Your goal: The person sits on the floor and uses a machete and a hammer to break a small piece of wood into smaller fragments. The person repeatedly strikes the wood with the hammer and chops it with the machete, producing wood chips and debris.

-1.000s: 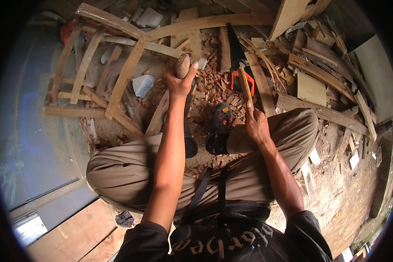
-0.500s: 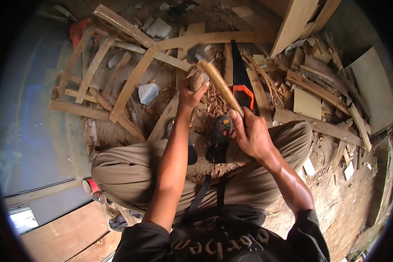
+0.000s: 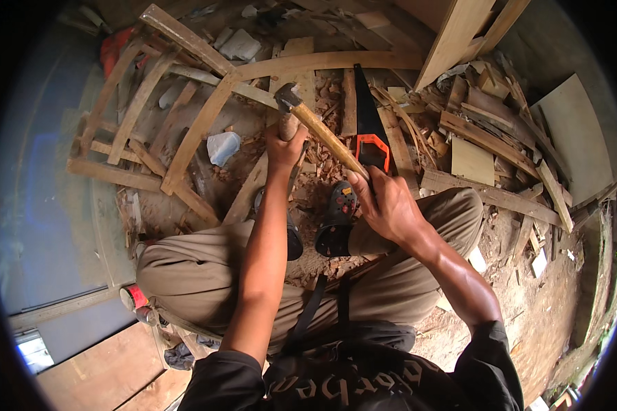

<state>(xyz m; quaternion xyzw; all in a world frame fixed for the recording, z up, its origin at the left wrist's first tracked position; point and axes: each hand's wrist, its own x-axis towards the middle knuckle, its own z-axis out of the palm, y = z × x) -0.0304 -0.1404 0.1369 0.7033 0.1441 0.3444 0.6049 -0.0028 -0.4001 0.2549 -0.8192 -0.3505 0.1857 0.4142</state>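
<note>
My left hand (image 3: 284,147) is closed around the thick wooden handle of a chisel (image 3: 288,127); most of its blade is hidden by the hand and forearm. In my right hand (image 3: 385,202) is the lower end of a hammer (image 3: 330,142) with a long yellowish wooden handle. Its dark metal head lies at the top of the chisel handle, touching it or very close. Just below the hands, a curved wooden frame (image 3: 202,130) rests on the ground at the left, one of its bars reaching toward my left hand.
A handsaw (image 3: 371,113) with an orange grip lies beyond my right hand. Scrap wood (image 3: 490,130) is heaped at the right, near a pale panel (image 3: 574,133). Wood chips (image 3: 322,175) litter the ground around my shoes. A bluish-white chunk (image 3: 223,147) sits by the frame.
The hammer head, blurred by motion earlier, is now sharp and has moved left to the top of the chisel handle. The whole view has shifted slightly.
</note>
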